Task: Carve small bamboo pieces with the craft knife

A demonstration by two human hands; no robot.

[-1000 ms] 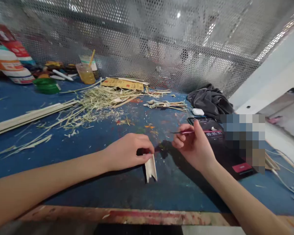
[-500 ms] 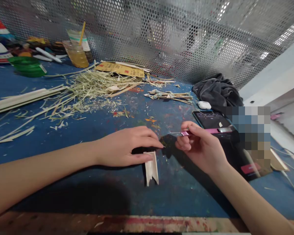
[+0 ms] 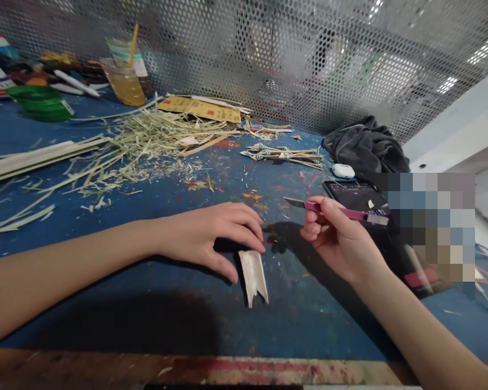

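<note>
Palm down over the blue table (image 3: 154, 314), my left hand (image 3: 217, 238) has its fingers apart and its thumb out to the side. Just by its fingertips lies a short pale piece of split bamboo (image 3: 254, 276), hollow side up, notched at its near end. The index fingertip is at or just above the far end of the piece; I cannot tell if they touch. My right hand (image 3: 341, 238) holds a craft knife (image 3: 333, 209) with a pink handle, its blade pointing left above the table.
Thin bamboo shavings (image 3: 154, 135) heap up at the back left, near long strips (image 3: 44, 157). Several tied sticks (image 3: 284, 154) lie at the back. On the right are a phone (image 3: 353, 195), a white earbud case (image 3: 343, 171) and a dark cloth (image 3: 366, 146). A cup (image 3: 124, 84) stands back left.
My left thumb has come off the bamboo piece and moved left of it, and the fingers curl more. The knife has turned, showing its blade more clearly.
</note>
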